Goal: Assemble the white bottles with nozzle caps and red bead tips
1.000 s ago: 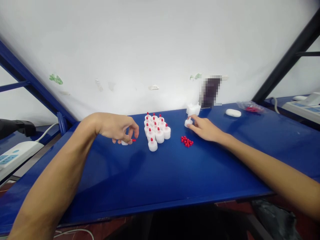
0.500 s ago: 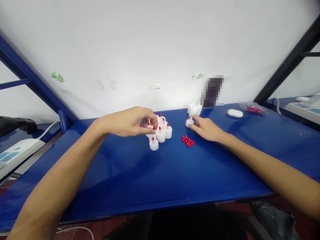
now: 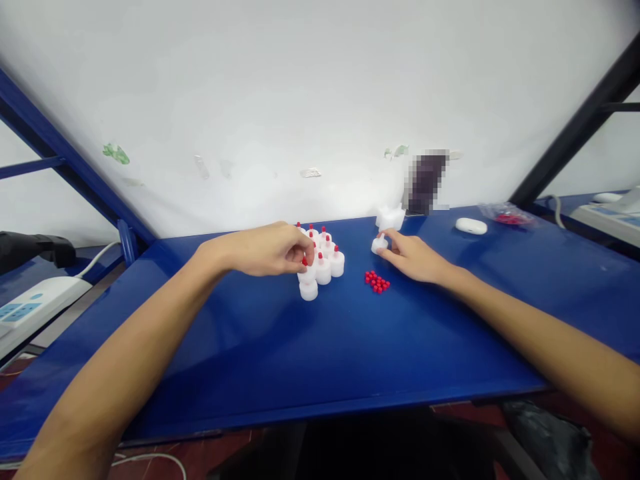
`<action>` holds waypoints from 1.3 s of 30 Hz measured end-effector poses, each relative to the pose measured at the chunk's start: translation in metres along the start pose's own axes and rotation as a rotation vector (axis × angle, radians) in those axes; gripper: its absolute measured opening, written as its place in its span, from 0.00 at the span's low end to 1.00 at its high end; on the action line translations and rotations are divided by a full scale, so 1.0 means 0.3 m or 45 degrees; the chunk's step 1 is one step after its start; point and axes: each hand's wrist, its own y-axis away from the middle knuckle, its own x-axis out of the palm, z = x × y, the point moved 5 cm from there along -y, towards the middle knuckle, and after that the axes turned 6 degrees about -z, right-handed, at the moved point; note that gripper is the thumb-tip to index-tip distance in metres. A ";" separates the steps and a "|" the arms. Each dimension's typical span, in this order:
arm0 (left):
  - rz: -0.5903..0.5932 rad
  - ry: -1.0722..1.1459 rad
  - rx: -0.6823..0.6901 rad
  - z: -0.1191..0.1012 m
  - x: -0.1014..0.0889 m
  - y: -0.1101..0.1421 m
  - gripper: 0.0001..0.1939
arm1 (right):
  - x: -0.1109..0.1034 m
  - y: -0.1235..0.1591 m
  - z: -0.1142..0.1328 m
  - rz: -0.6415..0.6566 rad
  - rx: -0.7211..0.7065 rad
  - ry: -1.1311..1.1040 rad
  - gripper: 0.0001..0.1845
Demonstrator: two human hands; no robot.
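Note:
My left hand (image 3: 280, 253) is closed in a pinch at a red-capped white squeeze bottle (image 3: 307, 274), at the near left of a group of similar bottles (image 3: 323, 270). Its fingers hide some of the bottles behind. The pinched bottle covers the cap of the front bottle (image 3: 309, 292); whether the two touch, I cannot tell. With thumb and index finger, my right hand (image 3: 413, 257) grips a white bottle (image 3: 379, 246) whose pointed nozzle is uncapped. A pile of small red caps (image 3: 377, 282) lies on the table near this hand.
More white bottles (image 3: 390, 217) stand against the wall behind my right hand. A dark pixelated object (image 3: 427, 183) leans there. Further right are a white oval case (image 3: 471, 226) and a clear bag with red pieces (image 3: 507, 217). Blue frame posts (image 3: 83, 157) flank the blue table (image 3: 320, 360).
My left hand has moved right with a red-capped bottle, from the left of the group to its near left side. The right hand keeps its hold on the uncapped bottle.

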 end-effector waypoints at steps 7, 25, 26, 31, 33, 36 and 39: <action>0.097 0.026 -0.035 0.002 -0.008 0.024 0.18 | -0.001 0.001 -0.002 -0.005 0.010 0.015 0.20; 0.138 0.045 -0.099 0.006 0.006 0.015 0.13 | 0.002 -0.001 -0.007 -0.011 -0.010 0.012 0.18; 0.109 0.027 -0.080 0.006 0.002 0.015 0.12 | 0.002 -0.001 -0.008 -0.014 -0.013 0.012 0.18; 0.074 -0.016 -0.024 0.000 -0.007 0.019 0.08 | 0.003 -0.002 -0.009 -0.016 -0.017 0.008 0.18; 0.078 -0.021 -0.019 -0.002 -0.009 0.020 0.08 | 0.003 -0.001 -0.009 -0.013 -0.015 0.009 0.18; 0.084 -0.029 -0.010 0.000 -0.006 0.017 0.09 | 0.003 -0.001 -0.008 -0.006 -0.009 0.012 0.18; 0.115 -0.020 -0.028 0.006 0.001 0.016 0.10 | 0.002 0.000 -0.008 -0.007 -0.006 0.013 0.18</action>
